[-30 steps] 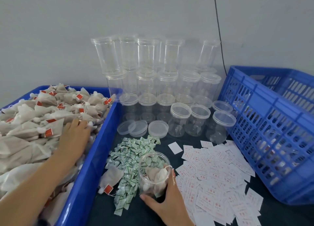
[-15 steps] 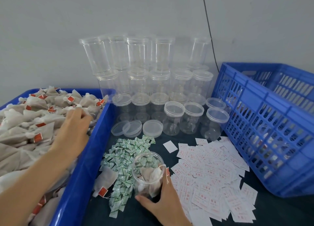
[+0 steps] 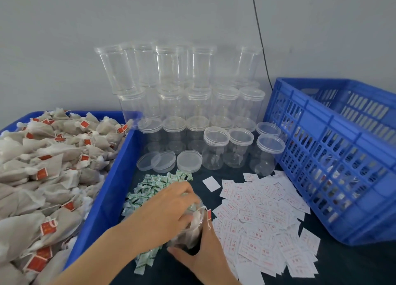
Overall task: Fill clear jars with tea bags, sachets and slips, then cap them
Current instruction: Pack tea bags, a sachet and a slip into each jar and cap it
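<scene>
Setting: a dark surface runs up to a plain grey wall, with stacked empty jars at the back.
Supplies: a blue tub heaped with tea bags stands on the left. Green sachets and white slips lie loose on the surface, and a blue crate stands on the right.
Task's thing: the jar being filled stands tilted near the front edge, between the sachets and the slips.
Right hand: wrapped round the jar's lower wall, steadying it.
Left hand: over the jar's mouth, fingers bent down into it. Whether they pinch a tea bag or have let go cannot be told.
Step in hand: likely packing tea bags into the jar.
Doing it well: the bags should be pressed down gently so the paper does not tear, while the right hand braces the jar. A red tag hangs over the rim and should be tucked inside, or a lid may sit badly.
Capping: loose lids lie near, behind the sachets.
Hidden: the left hand covers the jar's mouth, so the fill level and bag count are unclear.
Hard to read: the slips' print is too small, and the crate's contents are blurred behind its lattice.
</scene>
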`<state>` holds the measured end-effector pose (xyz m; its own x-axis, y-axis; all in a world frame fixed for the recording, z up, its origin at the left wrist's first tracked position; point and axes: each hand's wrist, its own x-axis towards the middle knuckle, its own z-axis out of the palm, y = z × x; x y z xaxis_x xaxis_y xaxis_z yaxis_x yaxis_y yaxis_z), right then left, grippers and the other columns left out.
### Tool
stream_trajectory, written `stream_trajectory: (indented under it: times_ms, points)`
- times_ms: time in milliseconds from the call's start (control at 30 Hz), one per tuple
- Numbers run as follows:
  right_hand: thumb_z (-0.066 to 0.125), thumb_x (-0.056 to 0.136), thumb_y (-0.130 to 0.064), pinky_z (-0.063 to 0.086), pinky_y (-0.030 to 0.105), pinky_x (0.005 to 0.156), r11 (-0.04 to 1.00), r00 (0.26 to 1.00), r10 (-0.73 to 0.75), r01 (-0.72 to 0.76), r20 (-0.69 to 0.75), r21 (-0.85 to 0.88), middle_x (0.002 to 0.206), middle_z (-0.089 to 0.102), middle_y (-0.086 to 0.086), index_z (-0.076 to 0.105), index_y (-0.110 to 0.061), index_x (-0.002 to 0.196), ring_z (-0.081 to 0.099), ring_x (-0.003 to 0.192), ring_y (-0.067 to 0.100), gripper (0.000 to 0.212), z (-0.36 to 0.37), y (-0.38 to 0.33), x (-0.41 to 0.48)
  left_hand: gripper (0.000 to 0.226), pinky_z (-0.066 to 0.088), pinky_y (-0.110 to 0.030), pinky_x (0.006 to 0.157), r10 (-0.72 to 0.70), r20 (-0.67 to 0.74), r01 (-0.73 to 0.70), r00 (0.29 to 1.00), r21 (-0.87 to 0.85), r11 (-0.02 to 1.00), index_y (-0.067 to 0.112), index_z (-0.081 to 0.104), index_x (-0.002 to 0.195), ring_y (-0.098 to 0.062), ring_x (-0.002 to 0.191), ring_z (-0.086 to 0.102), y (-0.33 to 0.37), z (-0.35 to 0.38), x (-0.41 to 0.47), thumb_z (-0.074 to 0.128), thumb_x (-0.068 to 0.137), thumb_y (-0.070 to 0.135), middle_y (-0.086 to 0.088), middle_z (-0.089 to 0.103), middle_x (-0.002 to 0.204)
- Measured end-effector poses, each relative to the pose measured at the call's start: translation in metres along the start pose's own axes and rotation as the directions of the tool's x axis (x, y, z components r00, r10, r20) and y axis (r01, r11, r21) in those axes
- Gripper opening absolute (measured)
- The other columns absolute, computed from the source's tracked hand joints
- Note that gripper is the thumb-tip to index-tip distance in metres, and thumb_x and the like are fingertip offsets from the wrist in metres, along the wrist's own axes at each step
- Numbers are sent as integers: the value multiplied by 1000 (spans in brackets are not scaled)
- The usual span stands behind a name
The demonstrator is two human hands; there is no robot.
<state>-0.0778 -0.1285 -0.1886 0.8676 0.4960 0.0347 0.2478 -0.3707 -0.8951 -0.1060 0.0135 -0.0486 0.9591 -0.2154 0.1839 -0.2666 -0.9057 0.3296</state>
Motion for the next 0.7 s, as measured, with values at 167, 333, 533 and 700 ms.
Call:
stream_trajectory:
  times_ms: [167, 333, 533, 700]
  points:
    - [78, 57, -73, 47, 17, 98, 1000, 1000, 12, -12, -9, 0, 135, 50, -30, 14, -77, 127, 48, 122, -15, 94, -4, -6, -1, 46, 20, -11, 104, -137, -139, 133, 981, -41, 990, 39, 34, 137, 6, 132, 21, 5, 14, -18, 52, 94, 43, 27, 13, 142]
    - [92, 64, -35, 20, -3, 104, 998, 997, -22, 26, -71, 49, 153, 30, -17, 11, -29, 149, 26, 140, -11, 118, -15, -10, -2, 88, 19, 5, 91, -254, -187, 197, 949, -276, 941, 61, 4, 126, 32, 122, 3, 11, 27, -37, 69, 66, 65, 50, -4, 132]
    - [76, 62, -41, 52, 22, 99, 1000, 988, -21, 22, 151, -3, 125, 50, -47, 25, -77, 121, 55, 120, -11, 85, -34, -13, -24, 128, 34, -2, 96, -410, -135, 171, 902, -761, 626, 50, 14, 141, 13, 129, 36, 14, 60, -43, 87, 37, 67, 35, 38, 139]
    - [84, 66, -46, 35, 5, 102, 964, 914, -190, 243, 359, -108, 132, 46, -45, 33, -69, 137, 45, 126, -17, 91, -48, -5, -33, 95, 45, -6, 87, -387, -188, 74, 903, -819, 570, 41, 46, 129, 1, 120, 52, 17, 71, -48, 96, 50, 23, 19, 56, 127]
